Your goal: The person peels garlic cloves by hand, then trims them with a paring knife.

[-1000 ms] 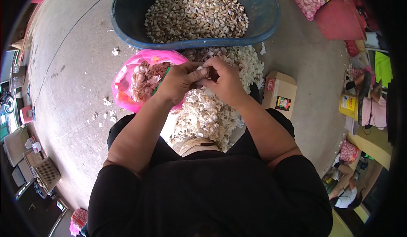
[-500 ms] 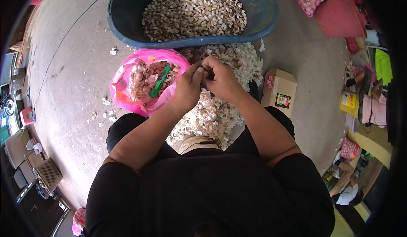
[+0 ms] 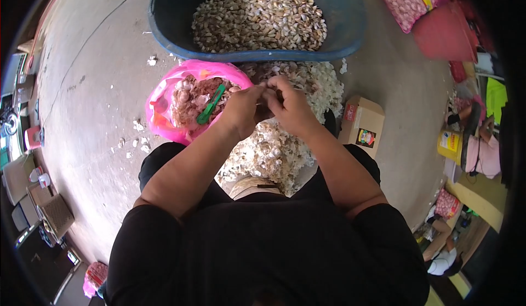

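Bag (image 3: 160,107) left of pile (image 3: 272,148) (tub (image 3: 247,55) behind)

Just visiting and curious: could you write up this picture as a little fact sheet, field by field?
Left hand: raised in front of the body, fingertips pressed to the other hand's
Right hand: curled against the left; what they pinch is too small to tell
Blue tub: on the floor ahead, heaped with garlic cloves
Pink bag: open, by the left hand, holding skins and a green tool
Peel heap: pale skins under the hands, next to the tub
Cardboard box: on the floor, right of the heap
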